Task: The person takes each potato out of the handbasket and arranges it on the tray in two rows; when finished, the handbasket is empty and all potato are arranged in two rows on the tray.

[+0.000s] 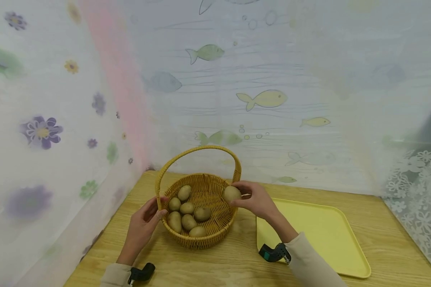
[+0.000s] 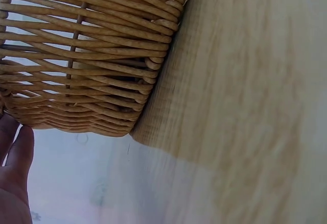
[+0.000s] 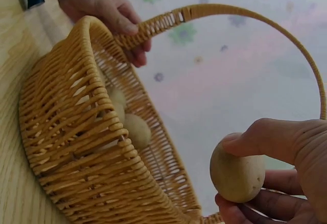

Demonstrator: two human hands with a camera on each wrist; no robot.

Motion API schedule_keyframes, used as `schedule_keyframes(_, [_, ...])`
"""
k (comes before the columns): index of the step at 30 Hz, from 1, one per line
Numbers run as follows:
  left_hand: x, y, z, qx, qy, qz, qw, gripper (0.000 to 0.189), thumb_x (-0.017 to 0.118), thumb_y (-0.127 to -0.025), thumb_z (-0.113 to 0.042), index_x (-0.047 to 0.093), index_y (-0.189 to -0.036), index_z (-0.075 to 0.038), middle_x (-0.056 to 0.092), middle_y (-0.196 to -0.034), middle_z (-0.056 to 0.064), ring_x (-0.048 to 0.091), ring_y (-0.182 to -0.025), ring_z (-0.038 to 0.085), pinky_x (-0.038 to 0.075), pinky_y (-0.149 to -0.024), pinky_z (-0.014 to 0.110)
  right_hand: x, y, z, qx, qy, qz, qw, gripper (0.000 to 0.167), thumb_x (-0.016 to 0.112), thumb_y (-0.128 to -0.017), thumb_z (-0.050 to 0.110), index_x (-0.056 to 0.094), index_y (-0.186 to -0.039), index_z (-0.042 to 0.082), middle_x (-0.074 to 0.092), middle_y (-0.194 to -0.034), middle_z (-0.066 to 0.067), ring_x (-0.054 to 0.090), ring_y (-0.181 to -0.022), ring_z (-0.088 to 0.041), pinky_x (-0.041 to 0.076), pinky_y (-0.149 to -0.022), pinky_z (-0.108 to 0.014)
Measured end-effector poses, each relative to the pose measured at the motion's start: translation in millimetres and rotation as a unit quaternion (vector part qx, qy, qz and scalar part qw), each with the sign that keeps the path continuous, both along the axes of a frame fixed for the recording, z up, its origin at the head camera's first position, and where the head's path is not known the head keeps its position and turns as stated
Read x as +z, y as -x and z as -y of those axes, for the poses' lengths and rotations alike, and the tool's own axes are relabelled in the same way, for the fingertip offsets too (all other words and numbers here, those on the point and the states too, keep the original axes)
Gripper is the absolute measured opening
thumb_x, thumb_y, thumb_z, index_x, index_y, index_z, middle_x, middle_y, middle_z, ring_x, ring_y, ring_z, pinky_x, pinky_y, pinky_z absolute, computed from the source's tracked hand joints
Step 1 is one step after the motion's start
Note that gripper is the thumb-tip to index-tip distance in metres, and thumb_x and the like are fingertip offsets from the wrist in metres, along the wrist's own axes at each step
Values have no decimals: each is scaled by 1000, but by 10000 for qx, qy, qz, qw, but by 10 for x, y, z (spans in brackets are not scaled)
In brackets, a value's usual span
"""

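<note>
A wicker basket (image 1: 210, 240) with a tall arched handle (image 1: 197, 149) stands on the wooden table. Several potatoes (image 1: 202, 214) lie in it, mostly in the left and front part. My left hand (image 1: 141, 228) grips the foot of the handle at the basket's left rim, thumb on the near side. Between the thumb and fingers of my right hand (image 1: 256, 202) is one potato (image 3: 237, 173), held above the basket's right rim, close to the handle's other foot. In the left wrist view only some fingertips (image 2: 19, 155) show beside the woven wall.
A yellow tray (image 1: 316, 235) lies flat on the table (image 1: 186, 271) to the right, partly under my right forearm. Behind the table hangs a pale sheet (image 1: 309, 139) printed with fish, and another with flowers (image 1: 43, 171) borders the left side.
</note>
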State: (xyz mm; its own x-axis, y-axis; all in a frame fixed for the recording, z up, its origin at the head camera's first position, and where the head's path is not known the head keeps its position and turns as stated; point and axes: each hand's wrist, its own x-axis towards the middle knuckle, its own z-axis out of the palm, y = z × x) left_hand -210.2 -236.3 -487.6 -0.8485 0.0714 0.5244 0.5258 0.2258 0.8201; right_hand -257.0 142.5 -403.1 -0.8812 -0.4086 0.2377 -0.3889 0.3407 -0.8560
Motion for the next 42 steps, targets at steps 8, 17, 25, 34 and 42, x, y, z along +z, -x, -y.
schedule_keyframes(8, [-3,-6,-17,194,128,-129,9996,48,67,-103,-3,54,-148,3,62,-142,16,53,-135,32,45,-110,22,-21,-12,-124,-104,95,104,9998,53,85,-91,15,65,-138,1,67,-126,-15,67,-109,-35,63,-85,-38])
schedule_keyframes(17, [26,-60,-31,545,141,194,9982,47,70,-102,-8,57,-147,-4,63,-140,15,55,-133,33,52,-105,29,-7,-31,-260,-227,210,183,9994,56,83,-91,14,62,-141,-1,66,-129,-18,67,-110,-35,63,-83,-37])
schedule_keyframes(25, [-11,-48,-10,778,189,305,9963,46,74,-100,-14,62,-142,-1,67,-135,8,58,-130,21,52,-107,36,-25,-46,-367,-397,54,158,9991,59,84,-92,18,61,-143,0,64,-132,-17,63,-115,-33,61,-90,-42])
schedule_keyframes(34, [-19,-36,-2,499,-216,283,9981,47,76,-97,-6,62,-141,3,67,-134,14,58,-131,20,48,-108,28,-71,-43,-511,-532,35,190,9984,60,83,-92,16,59,-144,-3,63,-134,-21,65,-113,-36,62,-86,-42])
schedule_keyframes(42, [-23,-45,-9,338,-219,272,9988,48,73,-99,-7,58,-144,5,63,-137,19,54,-135,30,47,-108,29,-143,-27,-625,-752,-150,107,9970,60,83,-92,15,59,-143,-6,63,-134,-23,65,-112,-38,63,-81,-43])
